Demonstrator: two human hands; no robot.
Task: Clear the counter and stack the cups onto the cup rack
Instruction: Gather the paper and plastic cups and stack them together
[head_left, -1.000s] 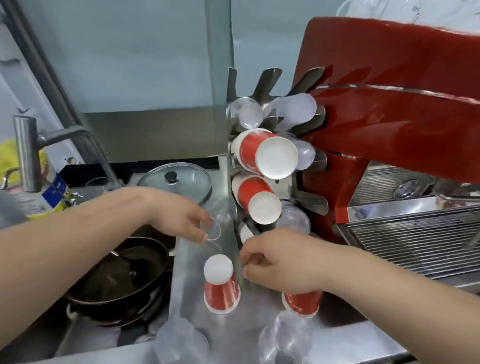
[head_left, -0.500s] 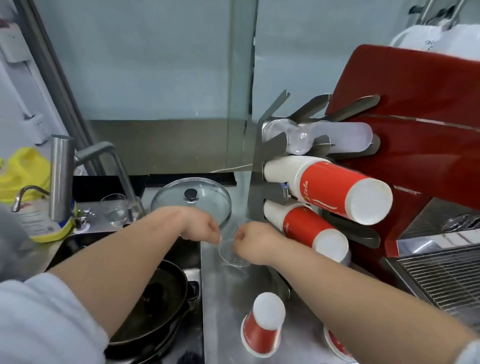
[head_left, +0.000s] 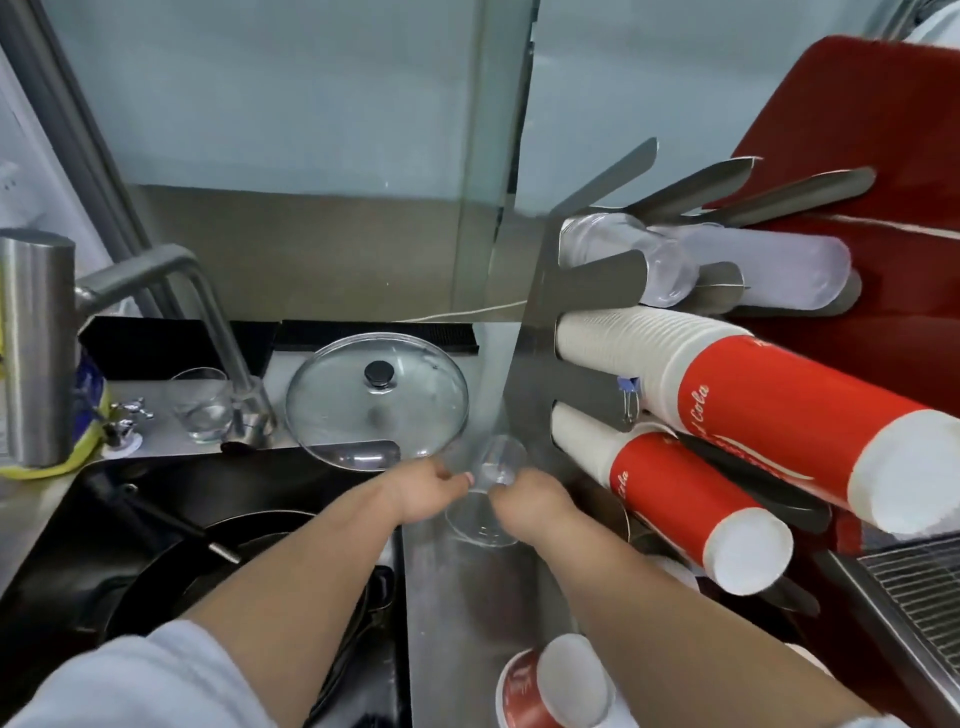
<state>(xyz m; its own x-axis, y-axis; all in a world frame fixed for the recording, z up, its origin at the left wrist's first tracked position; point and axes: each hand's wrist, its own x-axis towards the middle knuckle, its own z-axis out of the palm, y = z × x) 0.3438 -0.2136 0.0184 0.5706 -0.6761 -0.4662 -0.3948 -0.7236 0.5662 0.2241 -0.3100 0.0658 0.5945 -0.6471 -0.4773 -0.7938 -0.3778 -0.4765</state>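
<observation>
Left hand (head_left: 423, 491) and right hand (head_left: 524, 501) both pinch one clear cup (head_left: 493, 467) over the steel bench (head_left: 457, 613); two red stacks (head_left: 779, 415) racked right, one glass lid (head_left: 376, 400) beyond.

Two bare forearms run up from the bottom edge to the left hand (head_left: 423, 491) and right hand (head_left: 530, 501), with no watch, ring or glove on either. A pale grey-blue sleeve (head_left: 130, 680) of soft fabric ends above the left elbow. At the lower right corner a sliver of the same pale cloth (head_left: 883, 719) edges the right arm
</observation>
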